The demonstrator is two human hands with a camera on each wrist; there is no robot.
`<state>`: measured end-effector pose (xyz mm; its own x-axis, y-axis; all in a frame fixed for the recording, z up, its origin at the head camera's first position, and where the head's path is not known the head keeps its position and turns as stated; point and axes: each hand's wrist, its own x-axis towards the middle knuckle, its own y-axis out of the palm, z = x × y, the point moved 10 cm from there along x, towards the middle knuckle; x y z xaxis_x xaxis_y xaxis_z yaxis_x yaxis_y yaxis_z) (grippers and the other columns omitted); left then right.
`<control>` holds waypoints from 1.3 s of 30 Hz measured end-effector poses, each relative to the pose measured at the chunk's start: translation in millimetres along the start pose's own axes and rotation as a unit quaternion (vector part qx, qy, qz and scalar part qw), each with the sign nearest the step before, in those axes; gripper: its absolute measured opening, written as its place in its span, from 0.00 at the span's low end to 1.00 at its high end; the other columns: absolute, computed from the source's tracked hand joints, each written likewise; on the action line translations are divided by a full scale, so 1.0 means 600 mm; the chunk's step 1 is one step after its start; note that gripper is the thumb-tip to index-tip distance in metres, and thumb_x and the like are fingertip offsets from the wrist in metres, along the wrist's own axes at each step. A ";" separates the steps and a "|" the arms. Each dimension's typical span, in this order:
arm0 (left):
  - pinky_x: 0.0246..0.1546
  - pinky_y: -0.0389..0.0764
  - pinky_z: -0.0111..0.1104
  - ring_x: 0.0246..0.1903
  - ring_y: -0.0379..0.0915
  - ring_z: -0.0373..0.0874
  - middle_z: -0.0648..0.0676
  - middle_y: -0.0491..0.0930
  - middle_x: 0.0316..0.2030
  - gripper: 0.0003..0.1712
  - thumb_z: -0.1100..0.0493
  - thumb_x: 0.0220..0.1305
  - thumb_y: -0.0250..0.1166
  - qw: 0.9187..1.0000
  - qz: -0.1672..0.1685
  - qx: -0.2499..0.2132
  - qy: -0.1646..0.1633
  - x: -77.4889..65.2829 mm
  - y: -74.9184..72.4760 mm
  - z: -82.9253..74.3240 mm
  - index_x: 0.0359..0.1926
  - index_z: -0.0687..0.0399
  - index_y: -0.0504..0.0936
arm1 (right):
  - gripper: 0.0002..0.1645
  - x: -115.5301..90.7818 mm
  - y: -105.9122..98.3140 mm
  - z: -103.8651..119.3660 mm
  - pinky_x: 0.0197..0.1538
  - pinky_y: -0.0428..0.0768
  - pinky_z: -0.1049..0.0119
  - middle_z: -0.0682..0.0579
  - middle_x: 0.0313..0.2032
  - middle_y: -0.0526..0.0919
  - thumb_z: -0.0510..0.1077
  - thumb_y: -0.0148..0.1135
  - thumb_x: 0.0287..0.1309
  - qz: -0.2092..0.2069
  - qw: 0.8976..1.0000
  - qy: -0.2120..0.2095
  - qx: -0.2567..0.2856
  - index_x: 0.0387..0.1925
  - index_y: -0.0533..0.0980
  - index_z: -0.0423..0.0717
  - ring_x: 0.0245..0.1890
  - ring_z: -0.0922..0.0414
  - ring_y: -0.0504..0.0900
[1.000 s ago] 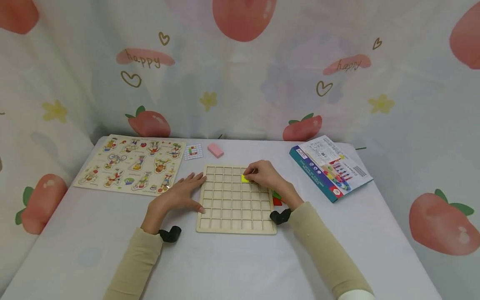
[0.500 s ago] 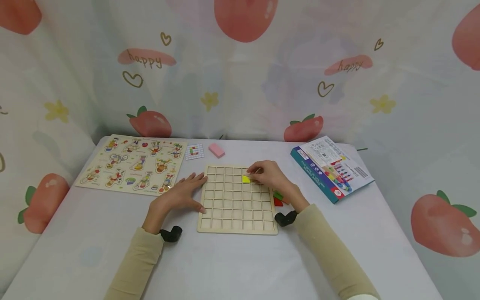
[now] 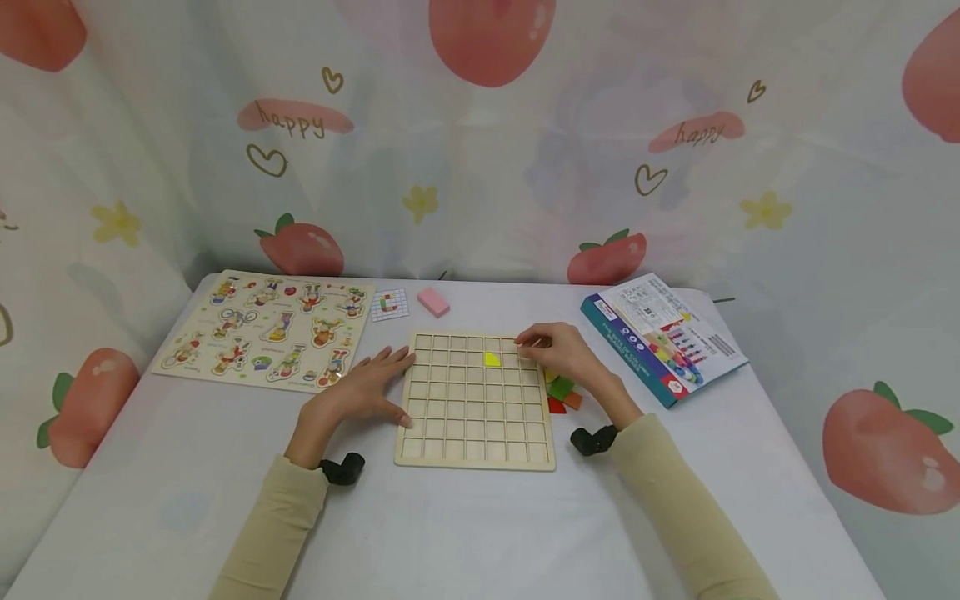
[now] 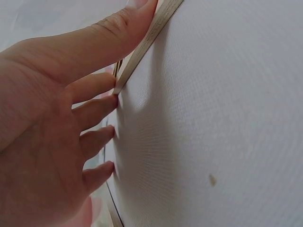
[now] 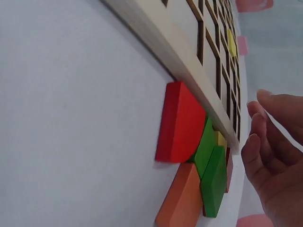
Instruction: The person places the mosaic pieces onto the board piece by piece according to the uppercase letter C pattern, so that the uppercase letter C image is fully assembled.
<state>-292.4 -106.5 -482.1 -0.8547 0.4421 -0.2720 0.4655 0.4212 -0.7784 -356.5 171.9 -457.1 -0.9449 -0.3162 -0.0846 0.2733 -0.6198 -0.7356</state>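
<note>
A wooden grid board (image 3: 474, 464) lies on the white cloth, with one yellow piece with a rounded side (image 3: 492, 360) in a cell of its second row. My left hand (image 3: 360, 393) rests along the board's left edge, fingers spread and thumb against the rim. Over the upper right corner of the board hovers my right hand (image 3: 561, 350), its fingers loosely bent and nothing between them in the right wrist view. Beside the board's right edge lie loose blocks: a red one with a curved side (image 5: 182, 123), green ones (image 5: 215, 182) and an orange one (image 5: 182, 198).
Behind the board are a small pattern card (image 3: 389, 305) and a pink block (image 3: 433, 302). A picture puzzle board (image 3: 201, 312) lies at the back left. On the right is a flat game box (image 3: 663, 337). A printed curtain hangs behind the table.
My right hand has let go of the yellow piece, which stays in its cell, and has moved right toward the board's corner. My left hand has stayed at the board's left edge.
</note>
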 end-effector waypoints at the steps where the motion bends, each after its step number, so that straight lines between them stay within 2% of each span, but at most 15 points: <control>1: 0.81 0.40 0.57 0.82 0.35 0.61 0.59 0.48 0.82 0.63 0.47 0.51 0.82 1.000 0.000 0.000 0.000 0.000 0.000 0.000 0.80 0.57 0.56 | 0.15 -0.001 -0.002 -0.005 0.44 0.81 0.67 0.47 0.47 0.86 0.45 0.66 0.68 0.002 1.000 0.003 0.001 0.53 0.85 0.48 0.43 0.51 0.79; 8: 0.81 0.40 0.57 0.82 0.35 0.61 0.59 0.48 0.82 0.63 0.47 0.51 0.82 1.000 -0.001 0.000 0.000 0.001 0.000 0.002 0.81 0.56 0.56 | 0.16 -0.006 -0.021 -0.040 0.36 0.81 0.66 0.45 0.45 0.85 0.45 0.66 0.68 0.006 1.000 0.023 0.013 0.54 0.84 0.46 0.39 0.51 0.79; 15: 0.81 0.39 0.57 0.82 0.34 0.60 0.59 0.48 0.82 0.63 0.47 0.51 0.82 1.000 0.000 -0.005 -0.002 0.000 0.001 0.003 0.81 0.56 0.56 | 0.17 -0.016 -0.034 -0.070 0.41 0.81 0.67 0.45 0.45 0.85 0.47 0.66 0.69 0.009 0.999 0.046 0.002 0.55 0.83 0.46 0.41 0.51 0.79; 23: 0.81 0.40 0.57 0.82 0.35 0.61 0.60 0.48 0.82 0.62 0.47 0.51 0.81 1.000 0.000 -0.002 -0.004 -0.001 0.001 0.005 0.81 0.57 0.56 | 0.21 -0.020 -0.032 -0.079 0.44 0.80 0.66 0.46 0.43 0.84 0.49 0.70 0.65 0.023 0.998 0.057 -0.010 0.55 0.83 0.44 0.45 0.49 0.78; 28: 0.81 0.40 0.57 0.82 0.35 0.61 0.59 0.49 0.82 0.63 0.47 0.51 0.82 1.000 -0.004 -0.004 -0.002 0.000 0.002 0.005 0.80 0.56 0.57 | 0.21 -0.020 -0.028 -0.078 0.45 0.80 0.65 0.46 0.44 0.83 0.48 0.70 0.65 0.030 0.997 0.066 -0.026 0.56 0.82 0.45 0.46 0.49 0.77; 39: 0.81 0.40 0.57 0.82 0.35 0.61 0.59 0.49 0.82 0.62 0.47 0.51 0.82 1.000 -0.003 -0.005 0.002 0.000 0.002 0.001 0.80 0.56 0.57 | 0.14 -0.021 -0.032 -0.067 0.41 0.81 0.67 0.45 0.40 0.83 0.44 0.68 0.66 0.020 0.998 0.056 0.001 0.50 0.81 0.44 0.39 0.51 0.78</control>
<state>-292.1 -106.3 -483.4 -0.8565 0.4425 -0.2658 0.4630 0.4310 -0.7745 -356.9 217.1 -468.9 -0.9473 -0.2583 -0.1895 0.3120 -0.6094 -0.7289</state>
